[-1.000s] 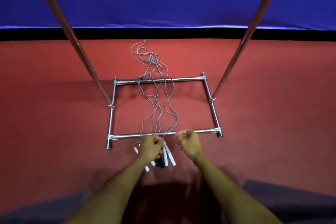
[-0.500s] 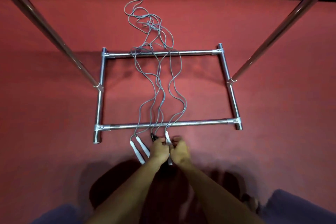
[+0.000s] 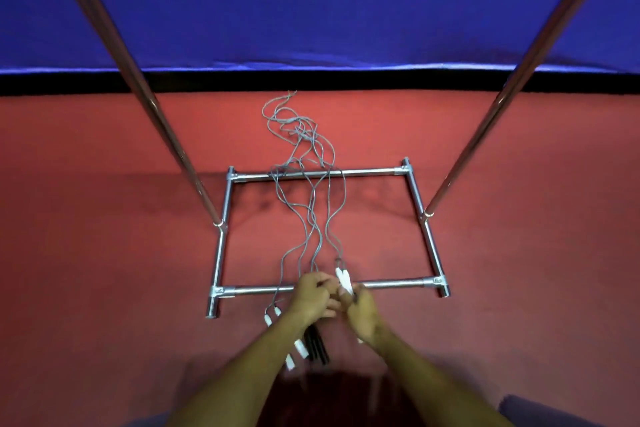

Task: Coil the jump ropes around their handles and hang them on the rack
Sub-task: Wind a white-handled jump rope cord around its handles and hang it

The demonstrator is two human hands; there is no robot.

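Observation:
Several grey jump ropes (image 3: 313, 204) trail over the red floor and across the rack's metal base frame (image 3: 391, 285). My right hand (image 3: 363, 315) grips a pair of white handles (image 3: 343, 279), their tips raised above the front bar. Close beside it, my left hand (image 3: 313, 296) is curled round black handles (image 3: 318, 343) that stick out below my wrist. A grey cord runs into this hand. Another pair of white handles (image 3: 272, 315) lies on the floor left of my left forearm, partly hidden by it.
Two slanted rack uprights (image 3: 180, 152) (image 3: 460, 170) rise from the side bars of the base. A blue wall padding (image 3: 318, 17) with a black strip runs behind. The rope ends lie tangled beyond the far bar (image 3: 294, 125).
My right hand has lifted the pair of white handles off the floor above the front bar. The view has tilted up and now shows the blue wall again.

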